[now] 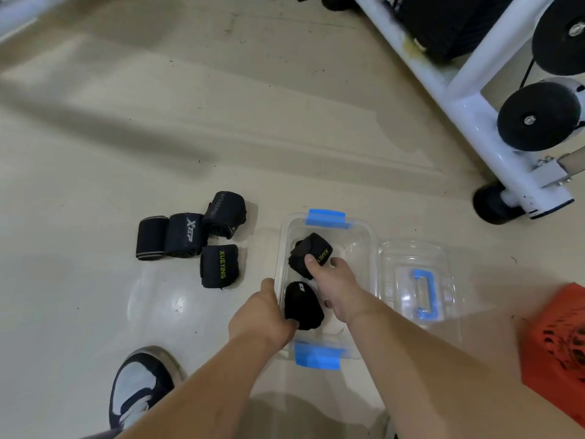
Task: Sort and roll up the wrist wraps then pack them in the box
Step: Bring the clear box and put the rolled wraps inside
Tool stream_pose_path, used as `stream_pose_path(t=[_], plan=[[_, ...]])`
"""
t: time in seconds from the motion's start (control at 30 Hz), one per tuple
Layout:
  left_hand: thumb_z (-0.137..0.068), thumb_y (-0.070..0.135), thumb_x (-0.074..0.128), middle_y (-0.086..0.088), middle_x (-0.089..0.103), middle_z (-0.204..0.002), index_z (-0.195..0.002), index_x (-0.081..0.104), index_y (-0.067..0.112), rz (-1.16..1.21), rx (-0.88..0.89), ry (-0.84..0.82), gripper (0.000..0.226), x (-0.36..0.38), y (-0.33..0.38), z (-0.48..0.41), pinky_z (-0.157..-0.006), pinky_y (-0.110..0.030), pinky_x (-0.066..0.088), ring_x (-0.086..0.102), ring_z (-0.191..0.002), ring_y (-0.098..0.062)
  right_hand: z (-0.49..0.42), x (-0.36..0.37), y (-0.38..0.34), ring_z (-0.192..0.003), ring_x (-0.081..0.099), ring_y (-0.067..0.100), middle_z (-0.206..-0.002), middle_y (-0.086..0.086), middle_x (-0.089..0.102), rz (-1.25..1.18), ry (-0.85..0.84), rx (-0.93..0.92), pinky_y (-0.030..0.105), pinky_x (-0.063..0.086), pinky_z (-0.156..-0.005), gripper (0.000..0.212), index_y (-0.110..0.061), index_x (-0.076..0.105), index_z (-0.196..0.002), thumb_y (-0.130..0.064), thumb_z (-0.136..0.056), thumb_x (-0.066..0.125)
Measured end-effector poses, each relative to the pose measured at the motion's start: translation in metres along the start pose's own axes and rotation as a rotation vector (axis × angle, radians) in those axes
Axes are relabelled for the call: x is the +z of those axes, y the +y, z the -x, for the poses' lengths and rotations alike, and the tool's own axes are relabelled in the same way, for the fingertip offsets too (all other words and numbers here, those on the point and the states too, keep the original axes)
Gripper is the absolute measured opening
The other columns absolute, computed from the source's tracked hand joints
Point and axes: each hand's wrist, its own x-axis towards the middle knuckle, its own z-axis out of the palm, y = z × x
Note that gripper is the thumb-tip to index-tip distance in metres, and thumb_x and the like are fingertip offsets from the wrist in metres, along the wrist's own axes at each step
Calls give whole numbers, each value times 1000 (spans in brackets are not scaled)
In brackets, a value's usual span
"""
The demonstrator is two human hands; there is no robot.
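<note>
Left hand [262, 315]: fingers hidden under the near wrap [304, 307] it grips.
Right hand [340, 289]: fingers mostly hidden behind the far wrap [311, 253].
Orange crate [557, 346]: blurred, cut by right edge.
White frame [468, 99]: cut by top and right edges.

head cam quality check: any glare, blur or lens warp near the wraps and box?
Head view: glare patch on the glossy floor just left of the clear box; orange crate at the right edge is smeared; white machine frame bows from wide-angle distortion; soft shadows cross the upper-left floor; XUEYING wrap on the floor reads sharp.
</note>
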Motion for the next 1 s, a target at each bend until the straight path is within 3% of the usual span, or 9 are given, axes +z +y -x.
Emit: stream_pose_path(t=[0.07, 0.13, 0.27, 0.37, 0.43, 0.57, 0.73, 0.87, 1.0], plan=[[-84, 38, 75, 3, 63, -105, -143, 34, 25, -64, -36, -11, 72, -2, 3, 0, -82, -37, 59, 70, -102, -25, 1, 2, 3, -92, 59, 17, -123, 3, 59, 101, 2, 15, 38, 47, -82, 45, -24, 45, -124, -47, -98, 74], [-82, 27, 74, 2, 66, -102, -138, 37, 25, -4, -71, -49, 67, -2, 7, -2, -81, -37, 61, 70, -97, -24, 3, 4, 4, -95, 64, 25, -131, 10, 63, 259, -23, 143, 41, 51, -72, 60, -21, 48, -128, -54, -90, 80], [-82, 18, 68, -3, 66, -100, -140, 40, 26, 349, -131, -237, 65, -9, 8, -7, -67, -32, 57, 65, -88, -22, 3, 3, 6, -82, 72, 30, -105, 14, 70, 371, -168, 350, 34, 59, -53, 67, -10, 63, -125, -60, -87, 82], [-82, 19, 63, -5, 68, -100, -129, 51, 20, 411, -121, -221, 48, -10, 7, -9, -67, -31, 53, 64, -84, -21, 1, 4, 7, -83, 71, 26, -100, 12, 71, 317, -180, 294, 40, 63, -70, 49, -9, 66, -119, -43, -89, 86], [-80, 18, 63, -6, 71, -100, -123, 54, 22, 424, -103, -182, 44, -7, 5, -8, -79, -37, 62, 70, -89, -21, -1, 6, 11, -83, 72, 26, -99, 13, 74, 220, -168, 246, 38, 62, -69, 36, -8, 67, -113, -27, -90, 86], [-82, 14, 61, -5, 73, -102, -124, 54, 25, 442, -65, -165, 44, -6, 4, -6, -94, -44, 61, 71, -96, -22, -1, 7, 25, -100, 78, 31, -113, 17, 79, -111, -121, 134, 37, 64, -68, 52, -5, 65, -129, -15, -85, 90], [-82, 16, 60, -5, 74, -102, -118, 62, 23, 560, 2, -117, 37, -17, 0, -5, -90, -43, 62, 73, -95, -23, 11, 10, 18, -98, 75, 24, -114, 9, 75, -168, -26, 90, 33, 56, -67, 57, -11, 62, -122, -41, -83, 91], [-94, 12, 62, 8, 71, -108, -125, 63, 34, 658, 95, -32, 39, -24, -3, -5, -82, -30, 60, 75, -90, -16, 3, 13, 7, -98, 72, 24, -113, 3, 70, -252, 90, -44, 32, 55, -67, 45, -20, 58, -129, -27, -93, 83], [-99, 5, 60, 1, 72, -106, -103, 62, 51, 723, 138, -76, 46, -27, -4, -7, -71, -17, 59, 76, -91, -21, -4, 20, 5, -102, 73, 28, -118, 3, 71, -77, 83, -110, 42, 62, -85, 42, -39, 57, -137, -19, -102, 68]])
